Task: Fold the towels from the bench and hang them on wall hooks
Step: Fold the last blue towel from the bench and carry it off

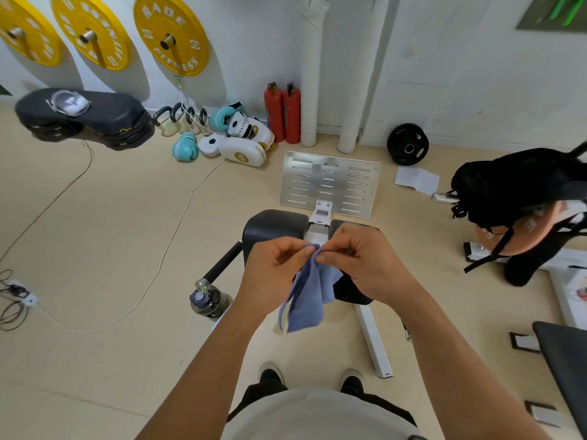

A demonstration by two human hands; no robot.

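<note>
Both hands are up front over the bench [273, 225]. Left hand [270, 268] pinches the top edge of a small blue towel [309, 296], right hand [365, 262] pinches the same bunched edge just beside it, so the towel hangs loose between them. Looks light and floppy, so it'll sag; probably best grabbed by two corners and pulled apart before folding.

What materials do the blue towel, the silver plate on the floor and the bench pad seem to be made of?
Blue towel: soft cloth, perhaps microfibre; matte, it hangs in limp folds from both hands.
Silver plate: probably metal, maybe aluminium; pale brushed sheen, cut slots.
Bench pad: seemingly synthetic leather over padding; black, with a fine woven texture and soft shine.
</note>
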